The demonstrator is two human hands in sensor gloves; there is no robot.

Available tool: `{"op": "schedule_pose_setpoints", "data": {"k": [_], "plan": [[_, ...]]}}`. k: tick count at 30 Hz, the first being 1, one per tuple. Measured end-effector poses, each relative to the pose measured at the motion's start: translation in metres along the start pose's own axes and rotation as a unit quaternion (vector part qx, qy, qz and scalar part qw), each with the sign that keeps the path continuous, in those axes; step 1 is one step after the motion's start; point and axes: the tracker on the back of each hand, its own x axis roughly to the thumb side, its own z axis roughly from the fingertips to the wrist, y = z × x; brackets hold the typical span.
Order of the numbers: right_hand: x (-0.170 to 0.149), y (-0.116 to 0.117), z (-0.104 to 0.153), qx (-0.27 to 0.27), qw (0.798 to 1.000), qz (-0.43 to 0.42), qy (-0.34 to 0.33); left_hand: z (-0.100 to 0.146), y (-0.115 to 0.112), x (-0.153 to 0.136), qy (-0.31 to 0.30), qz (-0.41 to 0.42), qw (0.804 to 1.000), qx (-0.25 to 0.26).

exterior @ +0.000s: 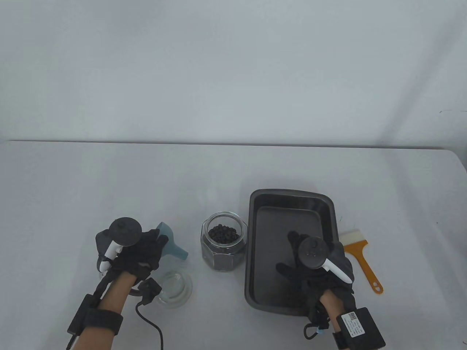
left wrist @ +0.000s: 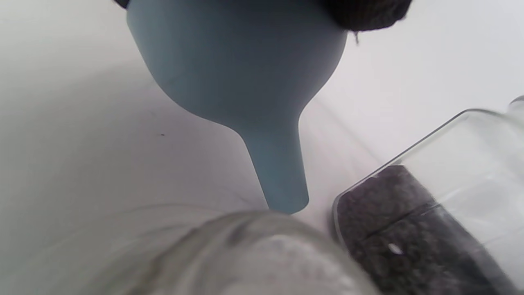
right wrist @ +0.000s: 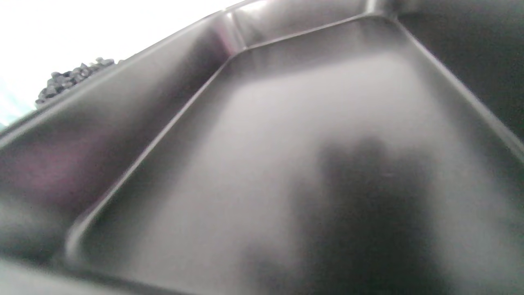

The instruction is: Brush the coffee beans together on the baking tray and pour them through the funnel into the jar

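Two grips are at work: the left hand clasps the blue funnel by its bowl, spout aimed toward the bean-filled jar beside it. Right hand hovers, fingers spread, above the baking tray. Funnel looks light and rigid; jar looks heavy and breakable.

The work surface is a white table. Its far edge meets a plain white wall.

A round clear glass lid lies flat on the table, near the front edge and left of centre. In the left wrist view the lid fills the lower edge of the picture, out of focus.

A black cable runs along the table just near of the lid, toward the front edge.
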Motion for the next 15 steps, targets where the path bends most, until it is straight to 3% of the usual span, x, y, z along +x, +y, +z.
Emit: {"op": "schedule_pose_setpoints", "data": {"k": [8, 12, 15], "plan": [[0.000, 0.000, 0.000, 0.001, 1.000, -0.001, 0.000, 0.003, 0.000, -0.001, -0.014, 0.015, 1.000, -0.023], [0.000, 0.001, -0.001, 0.003, 1.000, -0.001, 0.000, 0.009, 0.011, 0.004, -0.028, 0.018, 0.999, 0.001], [-0.001, 0.001, -0.001, 0.003, 1.000, -0.003, 0.000, 0.015, 0.019, 0.011, -0.034, 0.007, 0.999, -0.013]]}}
